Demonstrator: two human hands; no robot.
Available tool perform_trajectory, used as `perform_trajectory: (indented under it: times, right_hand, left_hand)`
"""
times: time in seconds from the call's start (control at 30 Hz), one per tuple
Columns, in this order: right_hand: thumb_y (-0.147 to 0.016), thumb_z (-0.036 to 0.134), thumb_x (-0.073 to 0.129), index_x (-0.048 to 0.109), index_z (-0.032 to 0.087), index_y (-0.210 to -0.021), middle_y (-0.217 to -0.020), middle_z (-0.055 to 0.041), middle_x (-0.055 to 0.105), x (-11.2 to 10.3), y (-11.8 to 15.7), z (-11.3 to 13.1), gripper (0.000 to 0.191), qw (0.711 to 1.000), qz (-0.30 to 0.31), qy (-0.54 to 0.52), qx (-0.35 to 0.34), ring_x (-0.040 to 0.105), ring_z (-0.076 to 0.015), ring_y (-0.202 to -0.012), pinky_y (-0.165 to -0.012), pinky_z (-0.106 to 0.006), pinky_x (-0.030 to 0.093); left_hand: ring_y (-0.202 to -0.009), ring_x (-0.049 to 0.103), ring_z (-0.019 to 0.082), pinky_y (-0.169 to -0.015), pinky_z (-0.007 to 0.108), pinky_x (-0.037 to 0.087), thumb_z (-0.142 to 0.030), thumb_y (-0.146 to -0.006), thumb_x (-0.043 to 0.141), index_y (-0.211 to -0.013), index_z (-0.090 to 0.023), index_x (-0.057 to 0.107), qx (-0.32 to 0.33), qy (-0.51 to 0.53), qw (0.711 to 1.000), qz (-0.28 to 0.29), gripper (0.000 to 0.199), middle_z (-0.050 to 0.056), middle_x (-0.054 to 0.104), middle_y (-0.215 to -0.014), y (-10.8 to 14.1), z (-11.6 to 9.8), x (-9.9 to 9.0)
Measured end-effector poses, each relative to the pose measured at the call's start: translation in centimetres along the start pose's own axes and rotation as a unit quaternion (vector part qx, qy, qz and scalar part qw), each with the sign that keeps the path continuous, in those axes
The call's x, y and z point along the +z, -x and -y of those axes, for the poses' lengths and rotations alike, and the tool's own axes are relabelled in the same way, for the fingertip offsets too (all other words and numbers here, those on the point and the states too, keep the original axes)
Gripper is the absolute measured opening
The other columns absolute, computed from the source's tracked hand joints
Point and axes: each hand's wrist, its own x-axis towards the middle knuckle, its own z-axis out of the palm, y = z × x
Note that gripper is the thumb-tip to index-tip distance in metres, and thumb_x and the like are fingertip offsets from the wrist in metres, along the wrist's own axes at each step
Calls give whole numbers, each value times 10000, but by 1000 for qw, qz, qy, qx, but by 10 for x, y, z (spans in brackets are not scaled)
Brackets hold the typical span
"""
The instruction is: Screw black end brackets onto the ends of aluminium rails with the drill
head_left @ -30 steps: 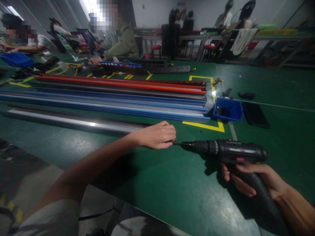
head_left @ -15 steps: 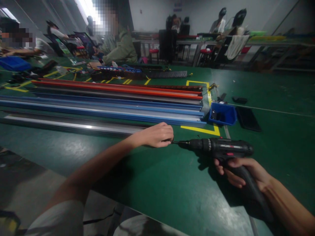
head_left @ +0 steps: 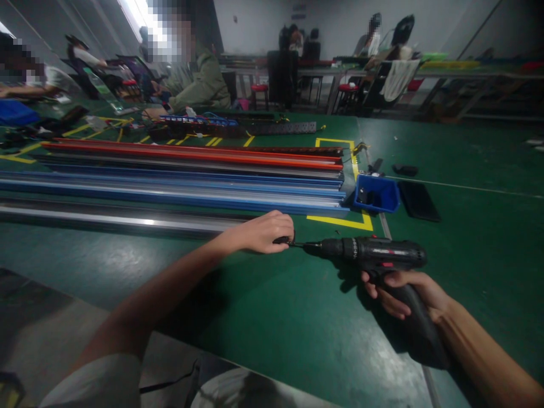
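Observation:
My right hand (head_left: 408,292) is wrapped round the handle of a black power drill (head_left: 386,253), which lies level and points left. Its thin bit (head_left: 302,245) reaches the end of a dark metal profile under my left hand (head_left: 272,231). The fingers of my left hand are closed over that end of the black and silver profile (head_left: 127,220), which stretches away to the left along the green table. Exactly where the bit meets the profile is too small to make out.
Behind the profile lie blue rails (head_left: 212,192) and red rails (head_left: 212,154). A blue bin (head_left: 377,194) with small dark parts and a flat black object (head_left: 420,201) are at the right. A person in a green jacket (head_left: 199,79) sits across the table (head_left: 263,317).
The whole view has shifted a little, so most things appear slightly further left. Both hands keep their holds, and the drill remains at the profile's end.

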Motion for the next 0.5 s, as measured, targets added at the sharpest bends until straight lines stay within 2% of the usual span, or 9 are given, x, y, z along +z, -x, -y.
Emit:
perform_trajectory:
  times: [0.23, 0.5]
  right_hand:
    - [-860, 225, 705, 786, 109, -1097, -899, -134, 744, 8, 4, -6, 276, 1000, -20, 15, -13, 556, -68, -423, -469, -206, 530]
    - [-849, 209, 694, 769, 104, -1075, -895, -124, 740, 18, 5, -8, 260, 999, -30, 16, -21, 544, -71, -418, -465, -217, 529]
  left_hand:
    - [-1039, 646, 228, -969, 388, 436, -207, -928, 585, -967, -184, 685, -1, -15, 1000, -4, 110, 72, 730, -979, -1, -3, 1]
    - [-980, 630, 221, -921, 372, 406, -218, -944, 556, -922, -181, 679, -12, -42, 999, 1, 130, 63, 719, -927, -3, -6, 2]
